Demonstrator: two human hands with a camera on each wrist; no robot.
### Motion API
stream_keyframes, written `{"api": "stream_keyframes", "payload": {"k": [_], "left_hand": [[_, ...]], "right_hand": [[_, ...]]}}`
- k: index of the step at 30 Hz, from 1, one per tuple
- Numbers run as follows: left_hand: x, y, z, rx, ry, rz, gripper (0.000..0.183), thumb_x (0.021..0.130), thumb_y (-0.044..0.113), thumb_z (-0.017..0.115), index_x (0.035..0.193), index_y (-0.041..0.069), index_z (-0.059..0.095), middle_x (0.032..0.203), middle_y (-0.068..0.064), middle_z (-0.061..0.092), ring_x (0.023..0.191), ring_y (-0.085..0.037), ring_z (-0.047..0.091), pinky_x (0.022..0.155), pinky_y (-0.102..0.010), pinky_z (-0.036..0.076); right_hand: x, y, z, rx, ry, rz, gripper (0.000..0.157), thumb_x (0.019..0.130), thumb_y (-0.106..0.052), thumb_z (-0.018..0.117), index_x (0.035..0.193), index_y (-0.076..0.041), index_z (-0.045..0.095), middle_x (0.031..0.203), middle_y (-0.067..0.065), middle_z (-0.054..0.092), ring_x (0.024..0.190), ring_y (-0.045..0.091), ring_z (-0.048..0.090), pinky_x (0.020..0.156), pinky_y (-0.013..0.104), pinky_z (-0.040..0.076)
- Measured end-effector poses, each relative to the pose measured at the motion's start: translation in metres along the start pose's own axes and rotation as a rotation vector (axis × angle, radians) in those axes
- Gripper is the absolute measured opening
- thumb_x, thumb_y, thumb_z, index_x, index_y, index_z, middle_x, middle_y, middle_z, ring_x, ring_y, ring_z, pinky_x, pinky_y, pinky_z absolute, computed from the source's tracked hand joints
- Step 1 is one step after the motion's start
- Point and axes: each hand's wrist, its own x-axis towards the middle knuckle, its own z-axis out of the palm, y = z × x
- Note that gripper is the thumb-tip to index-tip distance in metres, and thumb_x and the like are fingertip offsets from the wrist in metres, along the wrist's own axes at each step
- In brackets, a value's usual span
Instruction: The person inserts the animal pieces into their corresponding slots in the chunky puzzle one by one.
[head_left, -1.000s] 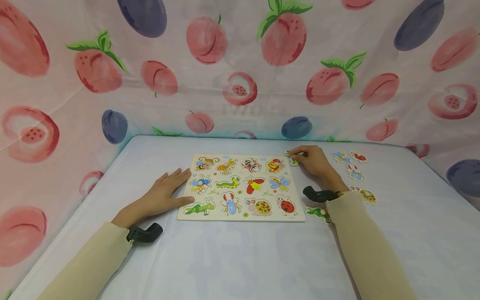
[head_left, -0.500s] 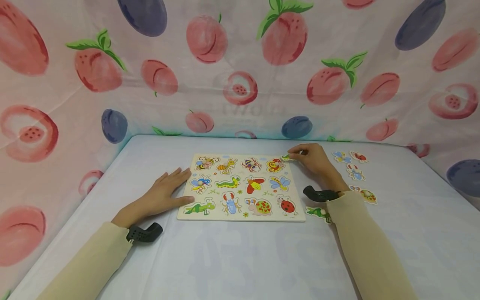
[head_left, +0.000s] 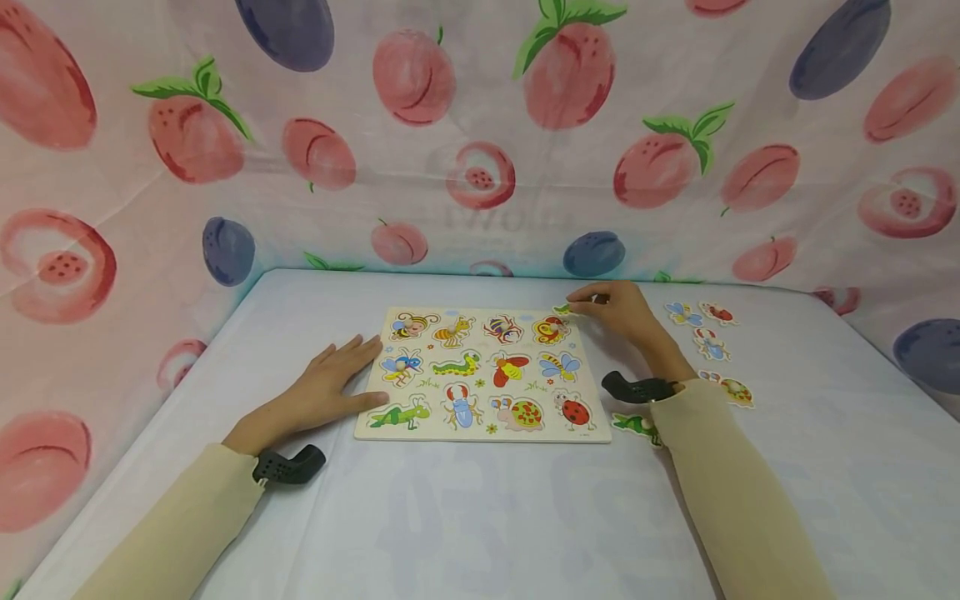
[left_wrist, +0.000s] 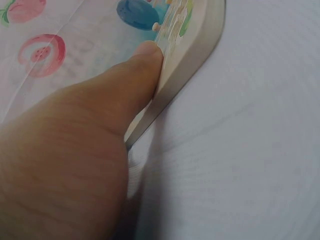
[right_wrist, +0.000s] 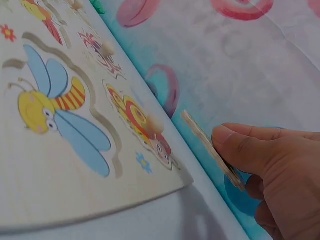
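A wooden insect puzzle board (head_left: 480, 433) lies flat on the white table. My left hand (head_left: 322, 387) is spread out at its left side, fingers straight; in the left wrist view the thumb (left_wrist: 145, 65) rests on the board's rim. Beyond the board's far right corner, my right hand (head_left: 618, 312) pinches a small green puzzle piece (head_left: 562, 309). The right wrist view shows this piece (right_wrist: 212, 150) edge-on and tilted, raised above the board, its picture turned away. Nearest to it on the board is the butterfly piece (right_wrist: 135, 117) with its wooden knob, seated in its recess.
Loose pieces lie right of the board: a dragonfly (head_left: 682, 314), a ladybug (head_left: 717, 313), a blue beetle (head_left: 709, 344), a snail (head_left: 735, 392) partly behind the right wrist, and a grasshopper (head_left: 633, 425) beside the right sleeve. A fruit-print cloth (head_left: 480, 225) hangs behind the table.
My right hand has lifted the green piece from beside the board's far right corner and shifted slightly left with it, tilting it. My left hand has stayed in place.
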Motion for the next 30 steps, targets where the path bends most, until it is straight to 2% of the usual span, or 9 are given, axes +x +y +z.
{"api": "stream_keyframes", "payload": {"k": [6, 13, 20, 25, 30], "left_hand": [[0.0, 0.0, 0.001, 0.006, 0.008, 0.015, 0.092, 0.085, 0.059, 0.061, 0.151, 0.004, 0.026, 0.156, -0.012, 0.023, 0.144, -0.032, 0.009, 0.114, -0.052, 0.001], [0.001, -0.002, 0.001, 0.003, 0.002, 0.01, 0.092, 0.085, 0.059, 0.061, 0.151, 0.005, 0.026, 0.156, -0.01, 0.023, 0.145, -0.03, 0.008, 0.115, -0.05, 0.0], [0.001, -0.001, 0.001, 0.009, -0.001, 0.01, 0.093, 0.085, 0.059, 0.061, 0.151, 0.005, 0.026, 0.156, -0.01, 0.023, 0.145, -0.03, 0.008, 0.115, -0.05, 0.0], [0.001, -0.001, 0.001, 0.007, 0.001, 0.011, 0.092, 0.085, 0.059, 0.061, 0.151, 0.005, 0.026, 0.156, -0.01, 0.023, 0.145, -0.03, 0.008, 0.115, -0.051, 0.0], [0.001, -0.002, 0.001, 0.005, 0.014, 0.024, 0.091, 0.086, 0.057, 0.062, 0.15, 0.004, 0.027, 0.156, -0.012, 0.024, 0.144, -0.032, 0.009, 0.114, -0.052, 0.0]], "right_hand": [[0.002, -0.013, 0.0, 0.031, -0.014, -0.022, 0.024, 0.087, -0.028, 0.072, 0.106, -0.014, 0.075, 0.084, 0.007, 0.065, 0.067, 0.022, 0.046, 0.051, 0.027, 0.035], [0.003, -0.024, 0.004, 0.093, -0.028, -0.063, 0.025, 0.086, -0.028, 0.073, 0.105, -0.011, 0.075, 0.076, 0.018, 0.059, 0.061, 0.023, 0.04, 0.05, 0.027, 0.031], [0.002, -0.038, 0.007, 0.109, -0.03, -0.081, 0.024, 0.085, -0.027, 0.075, 0.103, -0.011, 0.076, 0.063, 0.014, 0.048, 0.057, 0.024, 0.038, 0.048, 0.028, 0.029], [0.003, -0.046, 0.012, 0.107, -0.042, -0.095, 0.022, 0.085, -0.027, 0.075, 0.102, -0.013, 0.077, 0.065, 0.011, 0.053, 0.056, 0.024, 0.038, 0.046, 0.028, 0.027], [0.005, -0.052, 0.021, 0.088, -0.057, -0.124, 0.02, 0.085, -0.026, 0.074, 0.1, -0.013, 0.077, 0.057, 0.007, 0.046, 0.051, 0.023, 0.035, 0.043, 0.028, 0.026]]}}
